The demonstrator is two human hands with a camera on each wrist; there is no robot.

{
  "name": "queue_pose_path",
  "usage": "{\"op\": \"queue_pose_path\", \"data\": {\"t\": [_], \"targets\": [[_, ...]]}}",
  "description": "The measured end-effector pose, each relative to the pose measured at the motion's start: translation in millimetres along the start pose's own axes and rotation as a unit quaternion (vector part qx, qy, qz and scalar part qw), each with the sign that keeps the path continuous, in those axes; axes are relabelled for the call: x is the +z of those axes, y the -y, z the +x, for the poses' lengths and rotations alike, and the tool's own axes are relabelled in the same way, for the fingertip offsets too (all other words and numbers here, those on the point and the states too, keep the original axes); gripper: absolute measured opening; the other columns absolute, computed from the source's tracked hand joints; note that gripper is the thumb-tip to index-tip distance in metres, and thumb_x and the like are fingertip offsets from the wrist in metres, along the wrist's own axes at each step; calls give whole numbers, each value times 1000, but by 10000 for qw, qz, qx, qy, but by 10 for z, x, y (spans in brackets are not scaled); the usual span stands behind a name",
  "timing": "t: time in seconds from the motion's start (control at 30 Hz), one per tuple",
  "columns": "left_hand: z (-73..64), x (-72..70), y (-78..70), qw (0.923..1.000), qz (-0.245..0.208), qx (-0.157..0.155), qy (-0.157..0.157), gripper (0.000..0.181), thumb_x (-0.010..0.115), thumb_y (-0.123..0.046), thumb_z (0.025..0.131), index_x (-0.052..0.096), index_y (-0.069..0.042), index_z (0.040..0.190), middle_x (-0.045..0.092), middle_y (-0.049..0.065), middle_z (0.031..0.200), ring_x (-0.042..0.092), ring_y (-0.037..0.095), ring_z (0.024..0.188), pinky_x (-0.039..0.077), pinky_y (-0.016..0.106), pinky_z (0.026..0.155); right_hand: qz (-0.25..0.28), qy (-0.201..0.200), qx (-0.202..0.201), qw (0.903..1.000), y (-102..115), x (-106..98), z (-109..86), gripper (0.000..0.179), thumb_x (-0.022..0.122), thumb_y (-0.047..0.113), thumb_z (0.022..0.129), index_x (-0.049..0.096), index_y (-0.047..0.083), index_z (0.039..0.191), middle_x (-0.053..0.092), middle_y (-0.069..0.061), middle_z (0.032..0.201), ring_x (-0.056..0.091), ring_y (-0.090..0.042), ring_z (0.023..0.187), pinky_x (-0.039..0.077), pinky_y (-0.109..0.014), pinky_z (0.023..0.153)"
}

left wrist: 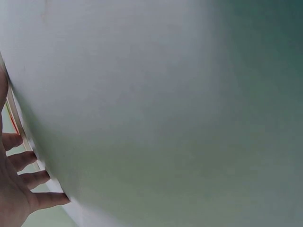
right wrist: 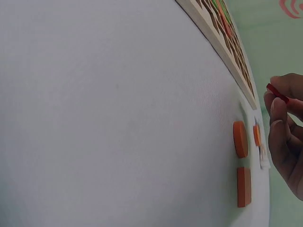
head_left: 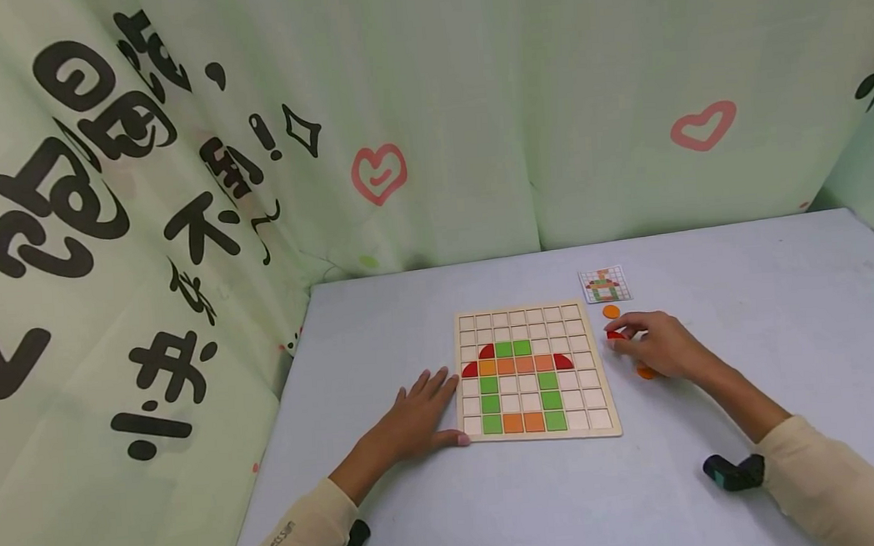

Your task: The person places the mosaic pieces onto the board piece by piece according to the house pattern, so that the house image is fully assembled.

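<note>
My right hand [head_left: 655, 345] is just right of the board, thumb and fingers pinching a small red piece [head_left: 616, 335] with a curved edge. The right wrist view shows this red piece [right wrist: 278, 93] edge-on between the fingertips. Spread fingers of my left hand [head_left: 418, 416] touch the left side of the wooden grid board [head_left: 595, 430], with the thumb at its lower corner. Green squares [head_left: 491, 404], orange squares [head_left: 524, 422] and red quarter-round pieces [head_left: 563, 361] fill some of its cells. The left wrist view catches only the fingers and a sliver of board.
A small pattern card [head_left: 605, 284] lies beyond the board's upper right. An orange disc [head_left: 611, 311] lies below it; another orange disc [head_left: 645, 372] is partly under the right hand. An orange square block [right wrist: 244, 187] appears in the right wrist view. A curtain [head_left: 458, 121] hangs behind the table.
</note>
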State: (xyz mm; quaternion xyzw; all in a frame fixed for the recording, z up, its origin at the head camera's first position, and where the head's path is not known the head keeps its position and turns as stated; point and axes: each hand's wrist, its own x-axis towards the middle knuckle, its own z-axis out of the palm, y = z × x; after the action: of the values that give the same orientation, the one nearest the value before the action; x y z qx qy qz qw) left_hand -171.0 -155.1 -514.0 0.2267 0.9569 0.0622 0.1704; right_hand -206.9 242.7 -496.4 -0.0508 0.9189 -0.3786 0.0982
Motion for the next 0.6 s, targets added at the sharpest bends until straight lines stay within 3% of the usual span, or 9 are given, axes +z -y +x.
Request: {"op": "queue_pose_path", "data": {"t": [0.6], "targets": [[-1,-14,-16,9999,-88,-77,71,99,66,-68,84,23,-23,161,20,3,169,16,33,156,26,65,116,515,338,-296,9977,206,248,158,28,64,10,93,66,1,120,62,-10,90,56,-19,61,48,-26,56]]}}
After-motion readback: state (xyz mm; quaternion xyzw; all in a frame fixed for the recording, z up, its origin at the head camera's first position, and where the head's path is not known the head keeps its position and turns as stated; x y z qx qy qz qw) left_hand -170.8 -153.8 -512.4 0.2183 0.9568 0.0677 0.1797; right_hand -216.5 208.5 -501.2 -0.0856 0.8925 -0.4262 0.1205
